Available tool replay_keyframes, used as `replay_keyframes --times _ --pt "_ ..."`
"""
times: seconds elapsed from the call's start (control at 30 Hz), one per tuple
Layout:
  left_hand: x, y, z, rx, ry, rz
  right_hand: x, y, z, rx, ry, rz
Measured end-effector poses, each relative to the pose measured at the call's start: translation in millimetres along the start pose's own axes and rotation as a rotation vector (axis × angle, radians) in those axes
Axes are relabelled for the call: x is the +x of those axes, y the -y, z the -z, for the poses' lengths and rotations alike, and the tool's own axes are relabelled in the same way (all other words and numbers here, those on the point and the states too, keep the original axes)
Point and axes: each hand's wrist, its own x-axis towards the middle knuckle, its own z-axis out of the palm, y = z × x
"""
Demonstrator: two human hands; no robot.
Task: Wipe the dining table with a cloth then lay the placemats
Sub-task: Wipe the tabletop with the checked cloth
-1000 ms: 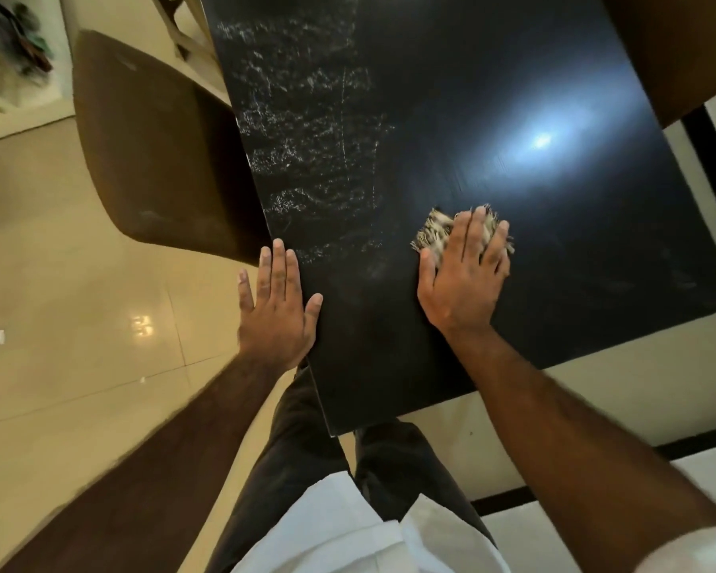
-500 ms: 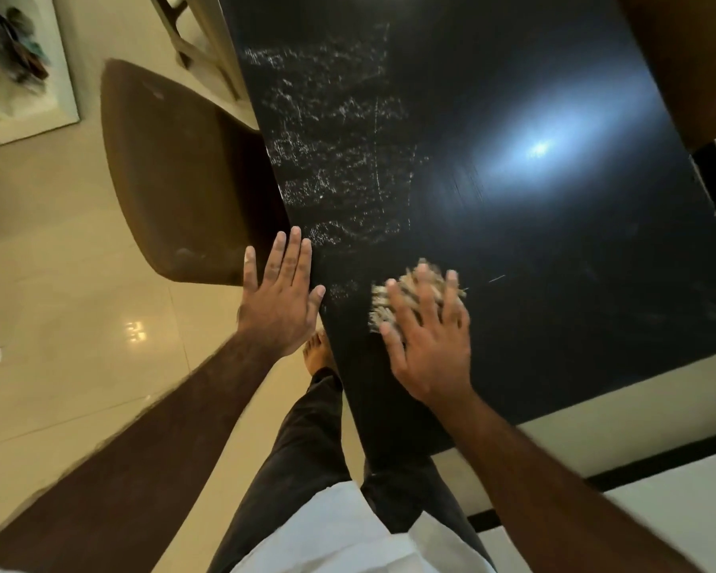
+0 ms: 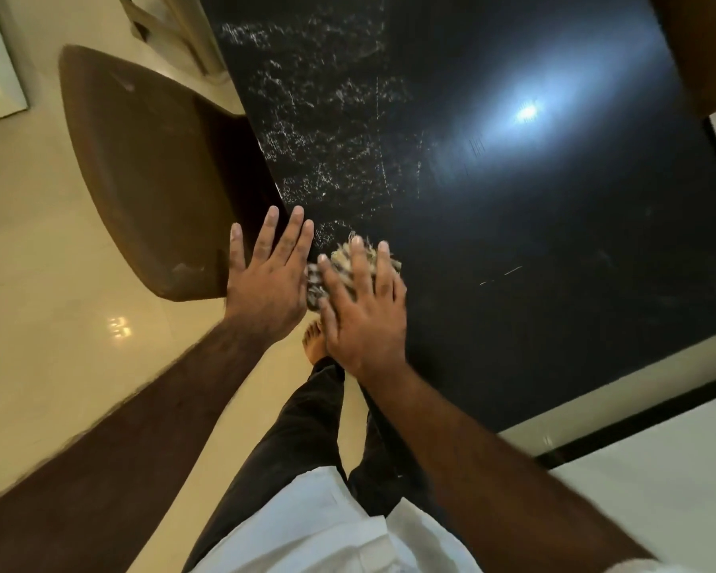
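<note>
While the right grip point(image 3: 364, 312) presses the cloth point(image 3: 342, 264) with straight fingers point(image 3: 358, 258) at the left edge of the worktop point(image 3: 534, 262), the left grip point(image 3: 267, 283) lies open and flat just beside the cloth. White streaks point(image 3: 315, 159) mark the worktop beyond.

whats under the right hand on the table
A patterned cloth, pressed on the black table by the right hand. Its fringed edges show past the fingers; its middle is covered by the hand.

The right hand point(image 3: 362, 316) covers most of the cloth point(image 3: 314, 283), and its showing edge is blurred. The desk point(image 3: 513, 241) runs off the top edge. A brown shape point(image 3: 695, 47) in the upper right corner is cut off, unidentifiable.
</note>
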Motion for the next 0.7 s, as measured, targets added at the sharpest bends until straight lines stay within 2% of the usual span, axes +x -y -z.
replay_keyframes --times 0.13,0.23,0.33,0.43,0.53,0.7 --pt "-0.5 1.3 1.5 -0.027 0.006 0.004 -53.4 -14.6 -4.9 0.008 -0.006 -0.067" --pt "0.0 -0.3 2.4 -0.062 0.011 0.012 -66.2 -61.7 9.3 -0.049 -0.024 -0.326" --pt "0.7 -3.0 4.6 -0.074 0.003 0.02 -43.0 -107.7 27.5 -0.052 -0.076 -0.595" --pt "1.3 -4.5 5.0 -0.09 0.022 0.022 3.5 -116.0 38.0 -0.063 -0.141 -0.711" --pt "3.0 -4.3 5.2 -0.124 0.03 0.021 51.4 -92.7 37.6 -0.077 -0.15 -0.602" --pt "1.3 0.9 6.4 -0.15 0.025 0.008 69.5 -10.2 17.6 -0.042 -0.054 -0.202"
